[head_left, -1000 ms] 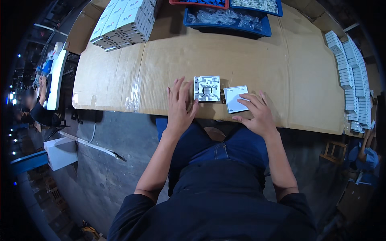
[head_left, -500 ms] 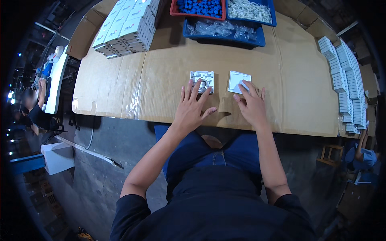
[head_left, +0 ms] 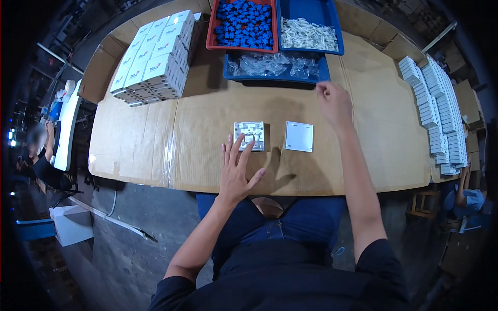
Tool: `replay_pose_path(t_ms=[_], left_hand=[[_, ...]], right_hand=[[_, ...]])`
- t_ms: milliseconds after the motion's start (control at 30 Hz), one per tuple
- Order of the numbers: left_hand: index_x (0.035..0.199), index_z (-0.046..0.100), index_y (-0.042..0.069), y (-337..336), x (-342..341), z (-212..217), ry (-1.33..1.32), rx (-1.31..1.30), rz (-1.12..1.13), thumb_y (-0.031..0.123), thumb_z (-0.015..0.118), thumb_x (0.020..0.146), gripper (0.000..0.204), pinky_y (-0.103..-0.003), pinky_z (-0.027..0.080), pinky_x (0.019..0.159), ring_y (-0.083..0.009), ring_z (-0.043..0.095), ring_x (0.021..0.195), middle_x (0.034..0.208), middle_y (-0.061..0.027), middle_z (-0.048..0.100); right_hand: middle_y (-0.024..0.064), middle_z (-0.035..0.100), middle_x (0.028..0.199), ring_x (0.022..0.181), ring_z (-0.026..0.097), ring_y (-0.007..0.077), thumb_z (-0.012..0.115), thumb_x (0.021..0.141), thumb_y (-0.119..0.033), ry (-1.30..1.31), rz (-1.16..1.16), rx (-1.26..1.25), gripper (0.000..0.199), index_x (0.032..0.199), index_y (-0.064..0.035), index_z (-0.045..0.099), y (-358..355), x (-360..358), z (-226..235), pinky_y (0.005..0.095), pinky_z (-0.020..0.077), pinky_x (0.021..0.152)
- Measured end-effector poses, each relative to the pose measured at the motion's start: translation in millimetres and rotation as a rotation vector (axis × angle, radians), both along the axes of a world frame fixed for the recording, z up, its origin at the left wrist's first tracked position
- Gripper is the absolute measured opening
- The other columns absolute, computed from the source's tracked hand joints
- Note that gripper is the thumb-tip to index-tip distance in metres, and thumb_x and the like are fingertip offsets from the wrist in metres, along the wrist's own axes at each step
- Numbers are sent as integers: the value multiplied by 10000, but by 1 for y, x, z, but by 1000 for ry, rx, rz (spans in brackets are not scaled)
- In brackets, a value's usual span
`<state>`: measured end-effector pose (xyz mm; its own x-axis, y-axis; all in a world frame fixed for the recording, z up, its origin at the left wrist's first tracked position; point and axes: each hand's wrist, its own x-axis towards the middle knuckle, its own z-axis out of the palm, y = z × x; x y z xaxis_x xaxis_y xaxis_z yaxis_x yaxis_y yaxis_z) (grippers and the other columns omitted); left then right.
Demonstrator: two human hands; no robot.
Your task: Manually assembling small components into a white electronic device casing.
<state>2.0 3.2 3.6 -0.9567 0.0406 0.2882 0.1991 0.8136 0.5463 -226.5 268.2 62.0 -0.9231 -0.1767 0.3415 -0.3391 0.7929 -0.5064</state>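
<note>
My left hand (head_left: 238, 171) is spread, its fingertips resting on the near part of a white square casing (head_left: 249, 136) whose inner fittings show. To the right of the casing, a flat white square plate (head_left: 299, 137) lies untouched on the cardboard. My right hand (head_left: 336, 106) is raised beyond the plate, its fingers curled together beside the right end of a blue tray (head_left: 280, 78) of clear plastic pieces. Whether anything is inside those fingers is hidden.
At the back stand a red tray (head_left: 209, 39) of blue parts and a blue tray (head_left: 340, 31) of small whitish parts. White boxes (head_left: 155, 57) are stacked at left. Rows of thin white cases (head_left: 441, 106) line the right. People work at both sides.
My right hand has left the white plate and moved away from me to the blue tray, its fingers curling. My left hand stays at the casing. The whole view has shifted.
</note>
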Motion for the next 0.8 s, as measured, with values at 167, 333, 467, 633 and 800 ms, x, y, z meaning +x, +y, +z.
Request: replay_pose_path(t_ms=[167,333,467,633,800], left_hand=[[1417,573,79,-1,1,0,100,62,22,396,747,915,619,-616,272,1211,-428,332,1501,1526,-165,463],[1335,612,72,1,0,3,143,127,54,328,755,906,520,-588,305,1198,-433,380,1471,1478,-162,513],[1291,631,57,1,1,1,170,152,57,255,771,882,475,-548,360,1175,-426,415,1443,1439,-162,535],[1240,648,36,-3,7,4,207,207,78,190,745,886,399,-509,423,1109,-402,514,1333,1367,-171,579],[1226,654,25,-1,1,9,280,259,170,138,712,902,348,-410,497,945,-302,626,1103,1259,-146,650]], right_hand=[[116,755,1076,1028,710,333,693,921,-273,-266,-35,219,208,1054,-122,745,-18,-101,-9,451,538,889],[151,758,1083,1051,716,344,716,863,-266,-320,-100,390,210,1011,-124,759,-30,-147,-26,446,564,889],[158,758,1079,1073,706,362,645,888,-196,-290,-100,354,168,1002,-142,755,-22,-144,-28,466,559,934],[147,752,1012,955,711,341,679,892,-215,-185,-45,153,153,982,-101,726,-7,-89,9,442,552,838],[95,707,845,728,660,160,730,901,-55,-140,214,-272,106,994,-18,693,-11,45,18,304,513,663]])
